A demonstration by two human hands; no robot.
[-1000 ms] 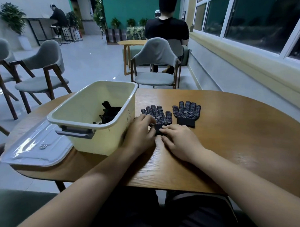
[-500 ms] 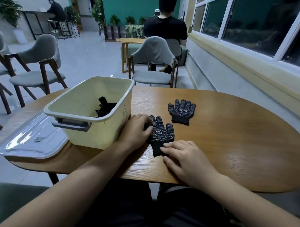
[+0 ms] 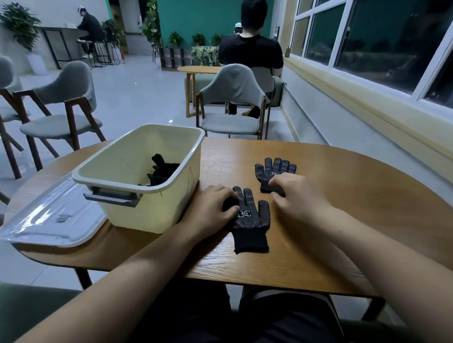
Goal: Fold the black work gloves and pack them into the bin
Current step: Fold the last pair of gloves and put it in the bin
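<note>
Two black dotted work gloves lie palm-up on the wooden table (image 3: 360, 201). The near glove (image 3: 250, 221) lies flat with its cuff toward me, and my left hand (image 3: 210, 208) holds its left edge with curled fingers over the thumb side. The far glove (image 3: 275, 169) lies beyond it, and my right hand (image 3: 297, 195) pinches its cuff between thumb and fingers. The cream bin (image 3: 134, 145) stands left of the gloves, close to my left hand. Inside it lie black gloves (image 3: 162, 169), bunched together.
The bin's clear lid (image 3: 51, 216) lies flat at the table's left edge. Grey chairs (image 3: 233, 99) stand beyond the table, and a person sits at another table behind them. A window wall runs along the right.
The near glove has been drawn toward me, away from the other one. My right hand left its cuff and reached forward to the far glove's cuff. My left hand stayed on the near glove.
</note>
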